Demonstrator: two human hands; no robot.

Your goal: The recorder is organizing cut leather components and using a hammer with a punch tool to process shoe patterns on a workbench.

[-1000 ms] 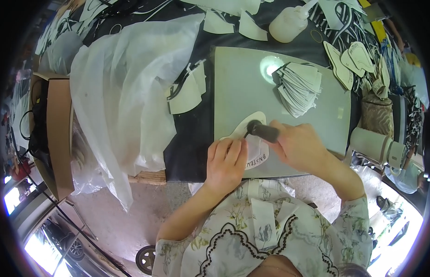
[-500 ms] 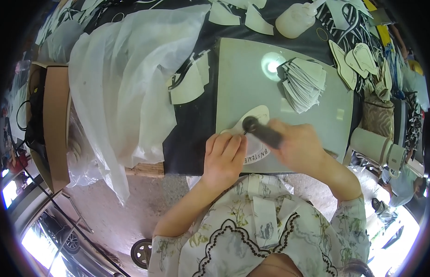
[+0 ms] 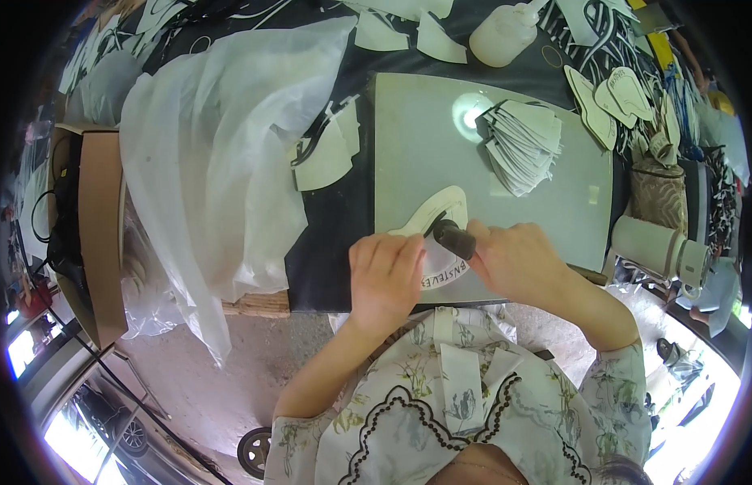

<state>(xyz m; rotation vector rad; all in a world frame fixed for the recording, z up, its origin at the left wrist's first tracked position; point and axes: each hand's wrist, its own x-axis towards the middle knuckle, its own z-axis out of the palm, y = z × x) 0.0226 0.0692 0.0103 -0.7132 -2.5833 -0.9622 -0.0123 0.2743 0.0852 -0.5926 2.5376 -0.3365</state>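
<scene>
A white curved cut piece (image 3: 445, 199) with dark lettering along its lower rim lies on the pale board (image 3: 416, 121), close to its front edge. My left hand (image 3: 385, 279) presses down over the left side of this piece, its fingers bent and close together, hiding part of it. In my right hand (image 3: 517, 263) is a short dark hammer (image 3: 455, 239); my fingers wrap its handle. The hammer's head is over the middle of the piece; whether it touches cannot be told. A thin dark strip (image 3: 434, 223) shows beside the head.
Behind my hands, a fanned stack of white pieces (image 3: 525, 149) lies on the board. A whitish plastic bottle (image 3: 505, 34) stands at the back. Plastic sheeting (image 3: 230, 162) and a cardboard box (image 3: 101, 234) are on the left. A light-coloured cylinder (image 3: 646, 245) is at the right edge.
The hammer has tilted, its head moving slightly right and down toward me. My right hand has shifted a little. My left hand stays on the white piece.
</scene>
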